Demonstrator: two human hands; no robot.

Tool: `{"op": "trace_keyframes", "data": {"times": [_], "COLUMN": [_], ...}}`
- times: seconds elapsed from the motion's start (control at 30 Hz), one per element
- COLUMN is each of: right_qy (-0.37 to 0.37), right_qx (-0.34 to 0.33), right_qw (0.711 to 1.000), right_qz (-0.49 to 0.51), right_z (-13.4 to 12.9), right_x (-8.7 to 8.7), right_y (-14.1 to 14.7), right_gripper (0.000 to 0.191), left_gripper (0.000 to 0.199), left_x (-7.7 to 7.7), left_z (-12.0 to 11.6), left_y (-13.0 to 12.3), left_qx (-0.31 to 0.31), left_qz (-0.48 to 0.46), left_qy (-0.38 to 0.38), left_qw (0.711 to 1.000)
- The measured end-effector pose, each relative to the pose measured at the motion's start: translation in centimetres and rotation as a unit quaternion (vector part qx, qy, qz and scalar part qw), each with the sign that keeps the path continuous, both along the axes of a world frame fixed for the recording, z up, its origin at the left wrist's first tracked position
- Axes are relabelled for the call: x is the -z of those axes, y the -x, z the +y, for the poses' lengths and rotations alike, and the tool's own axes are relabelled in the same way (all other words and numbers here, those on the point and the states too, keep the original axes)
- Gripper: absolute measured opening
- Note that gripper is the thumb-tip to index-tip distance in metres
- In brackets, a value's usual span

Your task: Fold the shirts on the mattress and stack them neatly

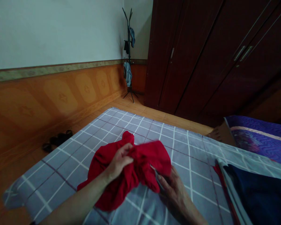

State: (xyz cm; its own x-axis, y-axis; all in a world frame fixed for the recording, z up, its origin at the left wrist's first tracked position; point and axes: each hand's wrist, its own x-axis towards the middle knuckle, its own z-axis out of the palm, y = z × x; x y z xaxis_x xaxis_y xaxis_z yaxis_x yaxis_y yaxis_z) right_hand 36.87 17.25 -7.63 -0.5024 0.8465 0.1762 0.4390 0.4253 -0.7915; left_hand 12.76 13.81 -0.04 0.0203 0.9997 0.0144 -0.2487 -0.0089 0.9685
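A crumpled red garment [112, 187] lies partly on the checked bedspread, its right part lifted and bunched up. My left hand [119, 161] is closed on the cloth near its middle, with thumb and fingers pinching a fold. At the lifted right end, my right hand [172, 186] grips the garment; the thumb shows, while cloth hides most of the fingers. A small pale strip shows in the fabric beside the right thumb. The exact kind of garment is not clear.
The bed [81, 150] has a grey checked cover. Folded dark blue clothes [262, 190] lie at the right. Beyond are a purple quilted surface [259, 132], dark wardrobes [189, 56] and a coat stand [129, 56]. Black sandals [61, 137] rest on the floor at left.
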Motion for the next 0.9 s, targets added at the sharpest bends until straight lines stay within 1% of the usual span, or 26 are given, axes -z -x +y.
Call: {"op": "trace_keyframes", "data": {"times": [0.03, 0.07, 0.1, 0.13, 0.17, 0.2, 0.23, 0.27, 0.3, 0.37, 0.4, 0.43, 0.47, 0.5, 0.53, 0.57, 0.6, 0.63, 0.67, 0.73, 0.77, 0.8, 0.83, 0.87, 0.9], "right_qy": [0.014, 0.032, 0.056, 0.08, 0.101, 0.113, 0.117, 0.119, 0.119, 0.126, 0.136, 0.157, 0.188, 0.231, 0.283, 0.337, 0.389, 0.434, 0.468, 0.51, 0.521, 0.527, 0.53, 0.533, 0.532], "right_qx": [0.005, 0.011, 0.013, 0.009, -0.002, -0.02, -0.041, -0.057, -0.071, -0.076, -0.07, -0.064, -0.059, -0.054, -0.049, -0.045, -0.04, -0.033, -0.026, -0.022, -0.024, -0.025, -0.023, -0.017, -0.007], "right_qw": [1.0, 0.999, 0.998, 0.995, 0.992, 0.99, 0.988, 0.986, 0.985, 0.983, 0.98, 0.973, 0.961, 0.941, 0.912, 0.877, 0.839, 0.802, 0.77, 0.717, 0.699, 0.688, 0.685, 0.689, 0.699], "right_qz": [0.011, 0.021, 0.036, 0.053, 0.069, 0.083, 0.095, 0.101, 0.103, 0.114, 0.129, 0.155, 0.194, 0.243, 0.294, 0.34, 0.379, 0.409, 0.433, 0.474, 0.49, 0.499, 0.499, 0.491, 0.478], "right_z": [-0.1, -0.2, -0.4, -0.6, -0.8, -1.0, -1.1, -1.2, -1.2, -1.1, -1.1, -1.0, -1.0, -1.0, -1.0, -1.0, -1.0, -1.0, -0.9, -0.6, -0.4, -0.2, -0.1, 0.0, 0.0], "right_x": [-0.2, -0.4, -0.7, -1.0, -1.4, -1.8, -2.2, -2.6, -3.0, -3.3, -3.3, -3.1, -2.9, -2.7, -2.5, -2.3, -2.1, -2.1, -2.2, -2.5, -2.7, -2.9, -3.1, -3.1, -3.1], "right_y": [-0.1, -0.1, -0.1, 0.0, 0.2, 0.4, 0.6, 0.8, 1.0, 1.2, 1.2, 1.2, 1.2, 1.1, 1.0, 0.8, 0.7, 0.5, 0.3, -0.2, -0.4, -0.7, -0.9, -1.1, -1.2], "right_gripper": [0.037, 0.038, 0.041, 0.044, 0.047, 0.049, 0.051, 0.05, 0.045, 0.027, 0.016, 0.011, 0.014, 0.016, 0.017, 0.016, 0.013, 0.01, 0.009, 0.01, 0.01, 0.012, 0.015, 0.02, 0.025], "left_gripper": [0.02, 0.026, 0.03, 0.03, 0.029, 0.026, 0.023, 0.02, 0.018, 0.013, 0.01, 0.009, 0.012, 0.017, 0.022, 0.027, 0.032, 0.035, 0.038, 0.046, 0.05, 0.05, 0.046, 0.039, 0.032], "left_x": [0.0, 0.4, 1.0, 1.7, 2.3, 2.9, 3.2, 3.3, 3.2, 2.6, 2.3, 2.1, 2.0, 2.1, 2.3, 2.7, 3.1, 3.6, 4.0, 4.5, 4.7, 4.7, 4.6, 4.5, 4.4], "left_z": [0.9, 1.8, 2.4, 2.8, 2.9, 2.8, 2.4, 1.8, 1.2, 0.1, -0.3, -0.5, -0.4, -0.2, 0.2, 0.7, 1.2, 1.7, 2.0, 2.5, 2.6, 2.6, 2.6, 2.6, 2.5], "left_y": [1.1, 2.0, 2.6, 2.9, 2.9, 2.6, 2.2, 1.6, 0.9, -0.3, -0.8, -1.1, -1.2, -1.0, -0.7, -0.3, 0.3, 0.8, 1.3, 2.0, 2.2, 2.3, 2.3, 2.4, 2.5], "left_qx": [-0.056, -0.099, -0.128, -0.142, -0.142, -0.128, -0.097, -0.052, 0.008, 0.136, 0.187, 0.21, 0.201, 0.165, 0.109, 0.049, 0.0, -0.026, -0.029, 0.002, 0.021, 0.036, 0.041, 0.034, 0.014], "left_qz": [0.007, 0.026, 0.054, 0.084, 0.111, 0.134, 0.155, 0.171, 0.184, 0.204, 0.212, 0.219, 0.23, 0.246, 0.27, 0.301, 0.342, 0.391, 0.444, 0.541, 0.579, 0.609, 0.63, 0.643, 0.645], "left_qy": [-0.001, 0.002, 0.011, 0.027, 0.043, 0.056, 0.062, 0.06, 0.047, 0.004, -0.022, -0.048, -0.07, -0.087, -0.101, -0.117, -0.131, -0.145, -0.158, -0.167, -0.163, -0.16, -0.159, -0.161, -0.168], "left_qw": [0.998, 0.995, 0.99, 0.986, 0.983, 0.981, 0.981, 0.982, 0.982, 0.969, 0.959, 0.952, 0.95, 0.951, 0.951, 0.945, 0.931, 0.908, 0.882, 0.824, 0.798, 0.776, 0.759, 0.748, 0.745]}}
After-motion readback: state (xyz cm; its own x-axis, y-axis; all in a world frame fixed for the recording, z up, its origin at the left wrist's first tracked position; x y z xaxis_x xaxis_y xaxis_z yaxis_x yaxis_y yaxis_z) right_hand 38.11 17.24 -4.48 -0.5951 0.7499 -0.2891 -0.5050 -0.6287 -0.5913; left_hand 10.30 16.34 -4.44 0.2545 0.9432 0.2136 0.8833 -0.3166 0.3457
